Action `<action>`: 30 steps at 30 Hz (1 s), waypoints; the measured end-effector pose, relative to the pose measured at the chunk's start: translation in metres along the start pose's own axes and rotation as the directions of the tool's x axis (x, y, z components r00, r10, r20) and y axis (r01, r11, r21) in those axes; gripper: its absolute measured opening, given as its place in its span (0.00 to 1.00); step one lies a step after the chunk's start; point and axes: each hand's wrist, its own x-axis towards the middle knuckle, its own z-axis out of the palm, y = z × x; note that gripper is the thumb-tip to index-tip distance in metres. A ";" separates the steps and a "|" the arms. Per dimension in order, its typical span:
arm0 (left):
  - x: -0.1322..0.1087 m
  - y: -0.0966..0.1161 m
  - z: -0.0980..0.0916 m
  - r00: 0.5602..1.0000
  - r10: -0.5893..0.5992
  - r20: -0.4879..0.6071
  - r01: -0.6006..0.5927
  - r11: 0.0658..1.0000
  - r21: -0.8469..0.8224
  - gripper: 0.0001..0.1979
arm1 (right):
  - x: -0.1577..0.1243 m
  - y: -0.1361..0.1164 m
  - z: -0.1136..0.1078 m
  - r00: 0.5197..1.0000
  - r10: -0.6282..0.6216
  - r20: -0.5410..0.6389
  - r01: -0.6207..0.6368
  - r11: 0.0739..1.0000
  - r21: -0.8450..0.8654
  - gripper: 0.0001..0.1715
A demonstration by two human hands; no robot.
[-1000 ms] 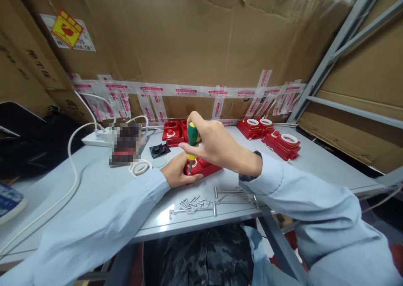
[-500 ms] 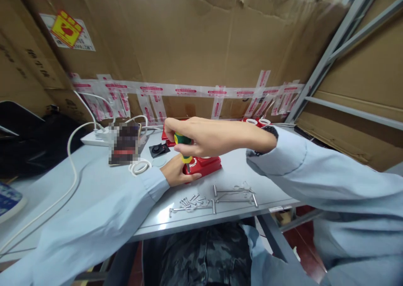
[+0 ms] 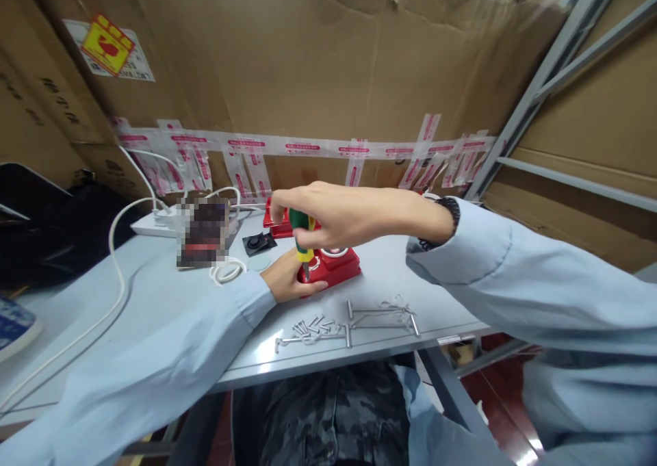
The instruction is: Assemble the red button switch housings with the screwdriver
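My right hand (image 3: 328,213) is closed round the green and yellow handle of a screwdriver (image 3: 302,233). The screwdriver stands nearly upright, its tip at the left end of a red housing with round white-rimmed openings (image 3: 336,269). Thumb in front and fingers mostly hidden behind, my left hand (image 3: 286,279) grips that left end against the table. Nearer the table's front edge lie several loose screws (image 3: 314,326) and metal rods with crossbars (image 3: 380,310). A second red part (image 3: 277,221) rests behind my hands.
A black round part on a square base (image 3: 256,243) sits left of the hands. Beyond it are a blurred-out phone-like object (image 3: 204,237), a coiled white cable (image 3: 226,272) and a power strip (image 3: 154,226). Tall cardboard (image 3: 308,69) walls the back; a metal frame (image 3: 538,89) rises at right.
My right hand has shifted slightly up and right and turned the screwdriver's handle. The left hand and the red housing stay in place.
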 end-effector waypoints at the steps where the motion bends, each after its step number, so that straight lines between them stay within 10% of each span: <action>1: 0.000 0.000 0.000 1.000 0.002 -0.001 -0.002 1.000 -0.003 0.26 | -0.001 0.000 0.001 0.995 0.103 -0.014 -0.103 0.994 -0.040 0.10; 4: 0.001 0.001 0.000 1.000 0.008 0.008 -0.008 1.000 -0.012 0.28 | 0.001 -0.001 0.003 0.954 0.285 -0.089 -0.294 0.950 -0.109 0.16; 9: 0.000 0.000 -0.001 1.000 0.022 -0.001 -0.022 1.000 0.001 0.27 | 0.002 -0.002 -0.001 1.000 0.010 0.016 -0.011 0.998 0.063 0.08; 15: 0.002 0.004 -0.002 0.998 -0.029 0.050 0.030 1.000 -0.008 0.26 | 0.005 -0.002 0.000 0.970 0.233 -0.072 -0.236 0.971 -0.046 0.13; 21: 0.002 0.005 -0.002 0.999 -0.015 0.034 0.015 1.000 -0.007 0.24 | 0.003 -0.003 -0.006 0.998 0.043 0.035 -0.046 0.995 0.089 0.13; 27: 0.001 0.005 -0.003 0.999 0.008 0.043 -0.007 1.000 -0.030 0.28 | 0.005 -0.002 -0.002 0.972 0.214 -0.100 -0.220 0.974 -0.048 0.10; 30: 0.002 0.004 -0.003 0.999 0.013 0.046 -0.012 0.999 -0.038 0.29 | 0.003 0.001 -0.003 0.995 0.052 -0.081 -0.046 0.997 0.066 0.12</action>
